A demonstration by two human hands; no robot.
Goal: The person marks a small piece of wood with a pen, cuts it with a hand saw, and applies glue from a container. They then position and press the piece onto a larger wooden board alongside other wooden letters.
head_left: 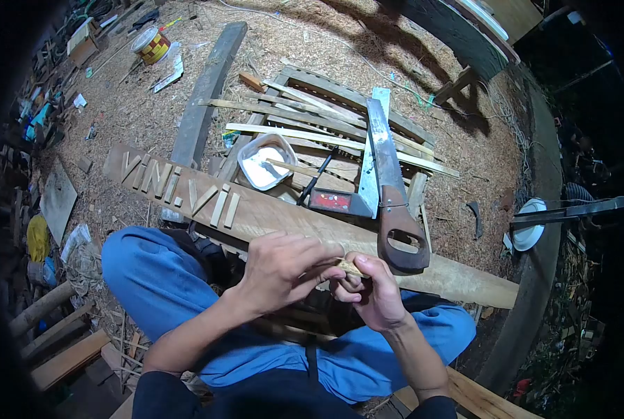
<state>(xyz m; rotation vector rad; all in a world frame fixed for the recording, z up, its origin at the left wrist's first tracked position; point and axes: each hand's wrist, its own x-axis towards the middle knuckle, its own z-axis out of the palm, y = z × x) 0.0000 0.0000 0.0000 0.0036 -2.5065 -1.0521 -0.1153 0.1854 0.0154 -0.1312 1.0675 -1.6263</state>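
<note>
My left hand and my right hand meet above my lap, both closed. Between their fingertips is a small yellowish-brown piece that looks like wood; fingers cover part of it. Just beyond them a long wooden plank lies crosswise. Several short wood strips are laid in a row along its left half, some slanted. A handsaw rests with its dark handle on the plank, right of my hands. Beside the saw lies a metal square with a red-marked stock.
A plastic tub of white paste holds a flat stick. Near it lies a black pen. Long thin strips lie across a slatted wooden frame. A grey beam and a yellow-red bucket are on the shavings-covered ground.
</note>
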